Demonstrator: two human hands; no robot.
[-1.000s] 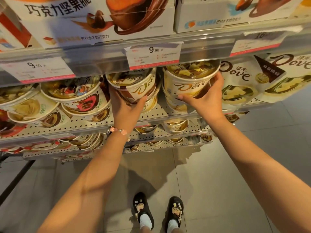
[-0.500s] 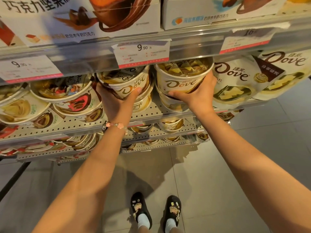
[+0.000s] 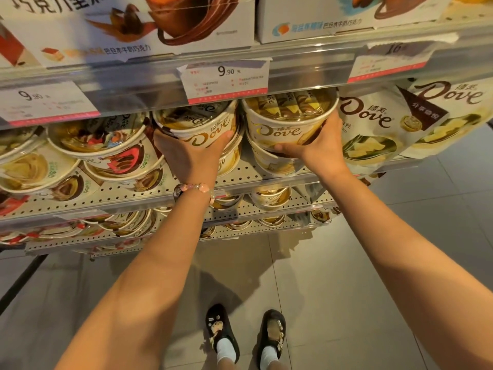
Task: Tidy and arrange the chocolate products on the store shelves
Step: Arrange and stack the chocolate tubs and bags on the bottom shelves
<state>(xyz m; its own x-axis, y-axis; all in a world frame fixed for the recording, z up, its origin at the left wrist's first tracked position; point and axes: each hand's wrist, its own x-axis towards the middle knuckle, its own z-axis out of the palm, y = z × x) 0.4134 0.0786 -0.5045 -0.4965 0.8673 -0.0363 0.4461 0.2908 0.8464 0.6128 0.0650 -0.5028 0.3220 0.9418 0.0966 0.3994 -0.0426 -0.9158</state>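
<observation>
On the shelf (image 3: 240, 180): I am watching both hands holding stacked tubs.
Left hand (image 3: 190, 153): gripping left Dove tub (image 3: 202, 126).
Right hand (image 3: 317, 150): gripping right Dove tub (image 3: 288, 121).
Risk: tilted tubs slipping forward, in my judgement.

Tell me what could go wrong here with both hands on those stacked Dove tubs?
1. Each hand, left hand and right hand, holds a top tub, left tub and right tub, resting tilted on another tub; if the grip loosens, one could slide off the shelf edge.
2. The tub rims sit close under the price rail, so lifting may knock the tags.
</observation>
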